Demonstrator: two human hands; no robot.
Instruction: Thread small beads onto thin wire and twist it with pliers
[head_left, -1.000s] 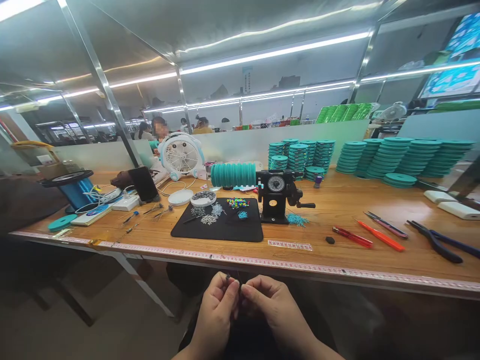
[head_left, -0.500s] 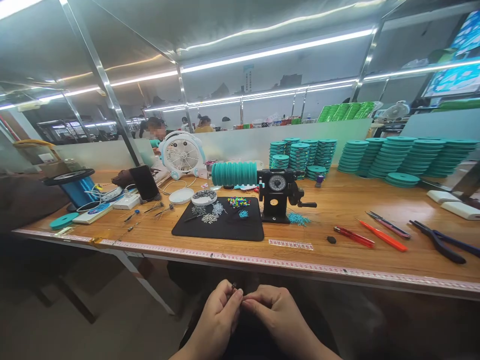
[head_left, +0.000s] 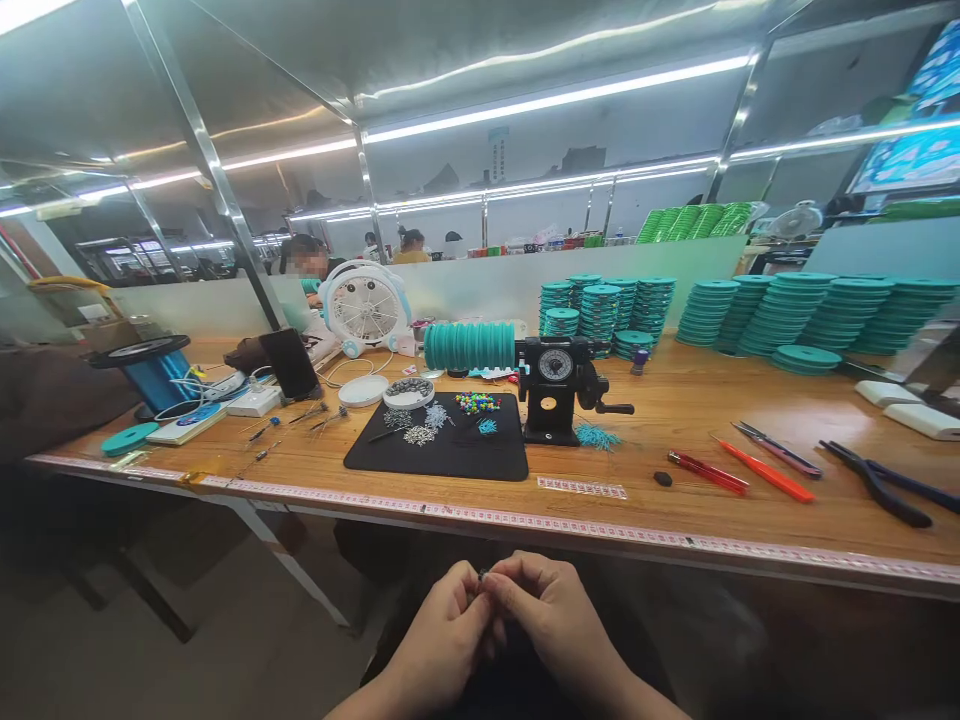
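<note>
My left hand (head_left: 448,625) and my right hand (head_left: 541,607) meet below the table's front edge, fingertips touching. Both are closed in a pinch around a tiny dark piece (head_left: 482,575), too small to name and mostly covered by the fingers. Beyond them on the table lies a black mat (head_left: 450,458) with small heaps of metal parts (head_left: 420,435), coloured beads (head_left: 478,403) and blue bits (head_left: 487,427). A white round dish (head_left: 409,394) of dark parts stands at the mat's back edge.
A black hand-crank winder (head_left: 551,390) carries a row of teal spools (head_left: 470,347). Stacked teal discs (head_left: 787,310) stand behind. At right lie pliers (head_left: 881,485), tweezers (head_left: 776,447) and an orange tool (head_left: 765,470). A measuring tape (head_left: 570,527) runs along the front edge. A white fan (head_left: 365,308) stands at back.
My right hand has moved slightly up and left, and its fingertips now close over the dark piece at my left fingertips. The things on the table have not moved.
</note>
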